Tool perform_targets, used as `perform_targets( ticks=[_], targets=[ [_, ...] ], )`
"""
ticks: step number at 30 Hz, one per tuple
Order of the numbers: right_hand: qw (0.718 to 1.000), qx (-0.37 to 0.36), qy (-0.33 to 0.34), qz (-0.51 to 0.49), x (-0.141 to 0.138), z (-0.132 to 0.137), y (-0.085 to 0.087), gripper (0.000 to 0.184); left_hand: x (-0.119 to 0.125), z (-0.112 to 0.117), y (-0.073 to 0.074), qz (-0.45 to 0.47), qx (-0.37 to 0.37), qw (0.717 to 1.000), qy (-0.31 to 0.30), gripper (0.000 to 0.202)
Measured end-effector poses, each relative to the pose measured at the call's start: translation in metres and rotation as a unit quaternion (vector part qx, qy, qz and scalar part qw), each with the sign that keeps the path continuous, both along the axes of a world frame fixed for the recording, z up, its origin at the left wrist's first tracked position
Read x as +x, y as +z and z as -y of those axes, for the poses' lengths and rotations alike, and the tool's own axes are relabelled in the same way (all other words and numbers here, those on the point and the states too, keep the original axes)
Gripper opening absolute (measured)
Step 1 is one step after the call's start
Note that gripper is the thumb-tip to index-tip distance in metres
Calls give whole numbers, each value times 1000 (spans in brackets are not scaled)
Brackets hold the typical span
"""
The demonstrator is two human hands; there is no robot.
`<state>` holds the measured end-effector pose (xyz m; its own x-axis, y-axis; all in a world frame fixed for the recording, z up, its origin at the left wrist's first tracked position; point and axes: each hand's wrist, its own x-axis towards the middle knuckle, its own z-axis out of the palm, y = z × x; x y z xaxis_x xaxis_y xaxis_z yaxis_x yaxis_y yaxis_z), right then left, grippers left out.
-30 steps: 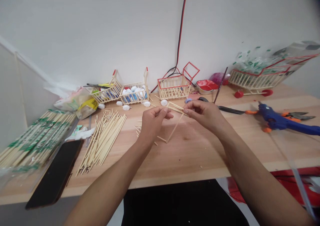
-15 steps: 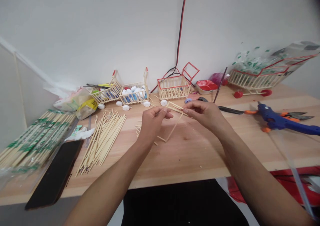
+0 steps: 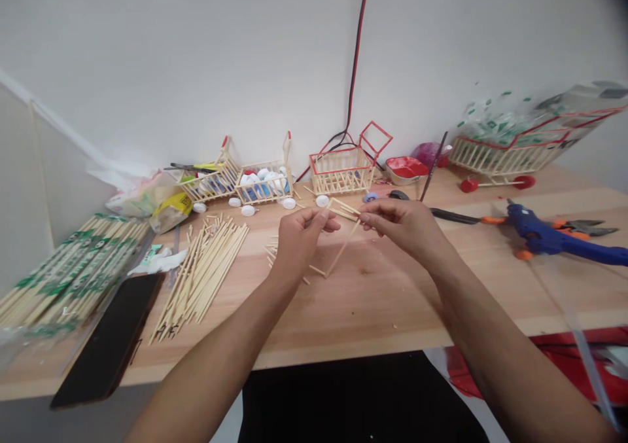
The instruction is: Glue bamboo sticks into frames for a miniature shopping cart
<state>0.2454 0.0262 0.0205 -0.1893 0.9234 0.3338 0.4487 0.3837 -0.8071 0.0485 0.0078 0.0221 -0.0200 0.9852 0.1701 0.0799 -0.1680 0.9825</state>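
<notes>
Both my hands are raised over the middle of the wooden table [image 3: 373, 299]. My left hand [image 3: 300, 237] and my right hand [image 3: 403, 226] each pinch one side of a small frame of thin wooden sticks [image 3: 343, 233]. The frame hangs between the fingertips, with one long stick slanting down towards the table top. Short cut stick pieces [image 3: 275, 253] lie just under my left hand.
A loose pile of long sticks [image 3: 206, 269] and wrapped chopstick packs [image 3: 69, 269] lie at the left beside a black phone [image 3: 110, 341]. Small stick carts [image 3: 343, 168] stand along the wall. A blue glue gun [image 3: 554, 237], scissors and a red paint dish [image 3: 405, 168] lie at the right.
</notes>
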Motion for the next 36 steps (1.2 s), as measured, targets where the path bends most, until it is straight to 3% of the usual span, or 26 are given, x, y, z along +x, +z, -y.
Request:
perform_targets(
  ticks=[36],
  targets=[
    [995,65,-3,70,-1,4,5,17,0,2,2,-13,-1,1000,0,20]
  ],
)
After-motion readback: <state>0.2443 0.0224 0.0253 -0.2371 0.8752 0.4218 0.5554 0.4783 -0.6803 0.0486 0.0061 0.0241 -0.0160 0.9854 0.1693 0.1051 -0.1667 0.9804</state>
